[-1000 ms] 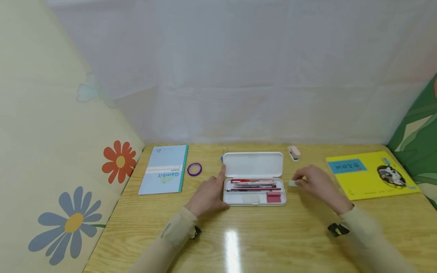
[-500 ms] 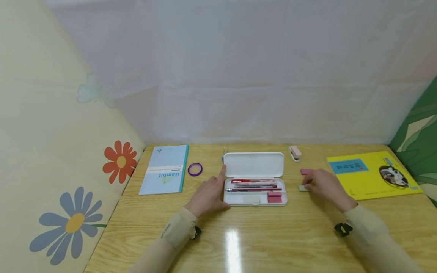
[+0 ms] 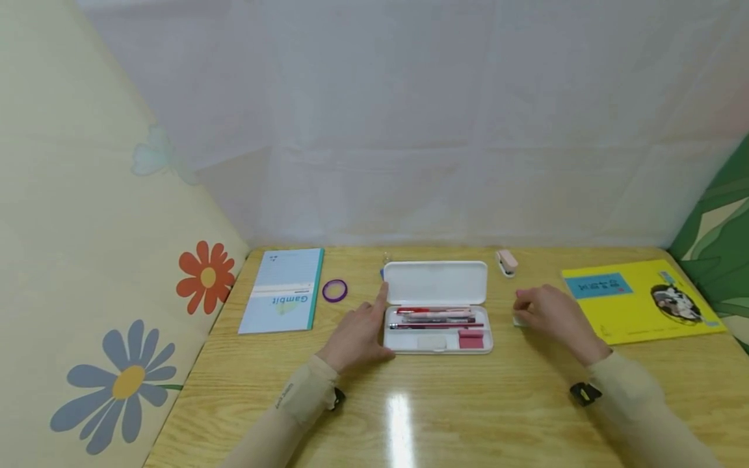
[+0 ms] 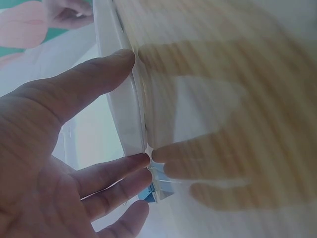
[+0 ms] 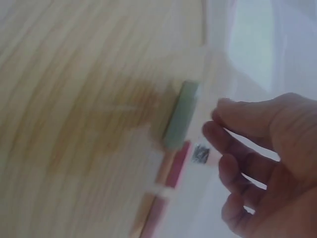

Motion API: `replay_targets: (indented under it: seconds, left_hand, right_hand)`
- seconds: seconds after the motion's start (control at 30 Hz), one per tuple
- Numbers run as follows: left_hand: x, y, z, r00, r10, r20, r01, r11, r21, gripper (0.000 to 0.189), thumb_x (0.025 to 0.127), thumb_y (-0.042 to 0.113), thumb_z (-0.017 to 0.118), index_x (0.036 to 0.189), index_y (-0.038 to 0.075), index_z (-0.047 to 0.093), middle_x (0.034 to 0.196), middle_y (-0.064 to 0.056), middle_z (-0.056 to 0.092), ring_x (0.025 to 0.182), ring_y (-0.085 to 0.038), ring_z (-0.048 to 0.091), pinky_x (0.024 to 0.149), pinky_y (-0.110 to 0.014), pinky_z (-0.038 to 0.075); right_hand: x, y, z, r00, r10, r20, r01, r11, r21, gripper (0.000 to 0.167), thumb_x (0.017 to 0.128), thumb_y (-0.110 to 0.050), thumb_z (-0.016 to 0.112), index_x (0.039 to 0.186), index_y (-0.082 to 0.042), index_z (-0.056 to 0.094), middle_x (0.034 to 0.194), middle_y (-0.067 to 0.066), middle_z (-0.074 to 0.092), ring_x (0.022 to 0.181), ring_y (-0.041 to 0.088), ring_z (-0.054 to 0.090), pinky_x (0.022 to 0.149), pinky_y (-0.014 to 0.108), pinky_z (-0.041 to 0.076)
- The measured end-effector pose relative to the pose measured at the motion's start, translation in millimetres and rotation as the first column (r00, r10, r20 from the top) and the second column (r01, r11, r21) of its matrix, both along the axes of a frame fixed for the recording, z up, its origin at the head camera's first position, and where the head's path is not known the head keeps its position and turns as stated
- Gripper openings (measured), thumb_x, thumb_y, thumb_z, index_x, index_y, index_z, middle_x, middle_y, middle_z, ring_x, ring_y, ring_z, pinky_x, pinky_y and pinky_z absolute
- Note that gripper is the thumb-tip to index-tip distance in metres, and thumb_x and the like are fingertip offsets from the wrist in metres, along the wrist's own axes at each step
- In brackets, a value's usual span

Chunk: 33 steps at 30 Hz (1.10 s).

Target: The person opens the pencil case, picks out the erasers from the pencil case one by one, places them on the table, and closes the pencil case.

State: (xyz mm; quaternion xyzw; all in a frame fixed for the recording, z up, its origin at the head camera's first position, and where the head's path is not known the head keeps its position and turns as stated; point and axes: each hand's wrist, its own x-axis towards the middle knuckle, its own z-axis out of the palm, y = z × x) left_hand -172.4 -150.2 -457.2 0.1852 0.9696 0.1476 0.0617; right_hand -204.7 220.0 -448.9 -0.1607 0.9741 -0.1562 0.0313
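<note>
White pencil case (image 3: 404, 341), found at the dial's centre: lid (image 3: 435, 283) folded back towards 12 o'clock, tray facing me. I judge it is left that way so the contents can be reached without shifting the lid.

My left hand (image 3: 357, 335) is at 9 o'clock, thumb and forefinger spread wide along the case's end. The left wrist view shows the thumb against the side wall; whether the forefinger touches, I cannot confirm. Nothing is gripped; the likely purpose is to steady the case.

My right hand (image 3: 550, 318) is at 3 o'clock, fingers loosely bent, thumb tip close to the forefinger. The right wrist view shows nothing pinched. A pale green block (image 5: 182, 116) lies on the surface (image 3: 468, 403) just beside the fingertips, with a visible gap. A pink block (image 5: 178, 163) lies near it, roughly end to end; both appear kept within short reach of the tray.

Pens (image 3: 435, 315) lie lengthwise on the hinge side, presumably because only that direction suits their length. The front compartment holds a whitish block (image 3: 431, 342) at 6 o'clock and pink pieces (image 3: 471, 339) at 5.

Periphery: stapler (image 3: 506, 263) at 2 o'clock, yellow book (image 3: 626, 318) at 3, purple ring (image 3: 335, 300) and notebook (image 3: 281, 290) towards 9, seemingly set aside to leave working room.
</note>
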Motion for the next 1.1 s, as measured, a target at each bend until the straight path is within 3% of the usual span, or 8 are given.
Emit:
replay_targets:
  seconds: [0.3, 0.53, 0.77, 0.9, 1.1]
  left_hand:
    - [0.0, 0.3, -1.2, 1.0, -0.011, -0.014, 0.011, 1.0, -0.001, 0.135, 0.069, 0.039, 0.094, 0.163, 0.004, 0.004, 0.126, -0.024, 0.065, 0.106, -0.034, 0.065, 0.092, -0.045, 0.056]
    - [-0.4, 0.0, -1.2, 1.0, -0.009, -0.017, 0.009, 1.0, 0.0, 0.135, 0.068, 0.039, 0.094, 0.163, 0.004, 0.005, 0.125, -0.024, 0.065, 0.105, -0.034, 0.065, 0.092, -0.045, 0.056]
    - [0.1, -0.4, 0.1, 1.0, -0.004, 0.002, 0.004, 1.0, 0.012, 0.135, 0.068, 0.038, 0.095, 0.163, 0.005, 0.004, 0.126, -0.023, 0.065, 0.108, -0.033, 0.064, 0.093, -0.045, 0.055]
    - [0.3, 0.0, 0.9, 1.0, 0.001, 0.019, -0.001, 1.0, 0.012, 0.134, 0.069, 0.038, 0.094, 0.164, 0.006, 0.004, 0.127, -0.024, 0.064, 0.108, -0.034, 0.064, 0.094, -0.045, 0.055]
    - [1.0, 0.4, 3.4, 1.0, 0.004, 0.026, -0.004, 1.0, 0.011, 0.133, 0.07, 0.038, 0.093, 0.164, 0.007, 0.004, 0.129, -0.023, 0.064, 0.108, -0.034, 0.064, 0.095, -0.045, 0.055]
  right_hand:
    - [5.6, -33, 2.3, 0.98, 0.138, -0.147, -0.148, 0.987, -0.06, 0.005, 0.086, -0.011, 0.079, 0.09, -0.009, 0.08, 0.085, 0.001, 0.077, 0.078, 0.018, 0.065, 0.076, 0.042, 0.056]
    - [16.7, -67, 2.8, 0.97, 0.214, -0.112, -0.223, 0.972, -0.079, 0.007, 0.086, -0.015, 0.081, 0.093, -0.014, 0.081, 0.088, -0.002, 0.075, 0.081, 0.012, 0.062, 0.074, 0.033, 0.053]
    - [19.3, -99, -0.6, 0.908, 0.38, -0.175, -0.389, 0.921, -0.021, 0.006, 0.084, -0.014, 0.081, 0.089, -0.017, 0.078, 0.085, -0.005, 0.074, 0.076, 0.011, 0.057, 0.066, 0.026, 0.048]
    - [21.6, -111, -3.1, 0.886, 0.43, -0.171, -0.436, 0.9, 0.005, 0.006, 0.086, -0.014, 0.08, 0.091, -0.016, 0.079, 0.086, -0.005, 0.075, 0.079, 0.012, 0.061, 0.07, 0.028, 0.053]
    - [24.5, -119, -6.4, 0.84, 0.488, -0.237, -0.499, 0.866, 0.011, 0.005, 0.087, -0.011, 0.077, 0.091, -0.016, 0.078, 0.086, -0.005, 0.075, 0.078, 0.014, 0.066, 0.072, 0.032, 0.055]
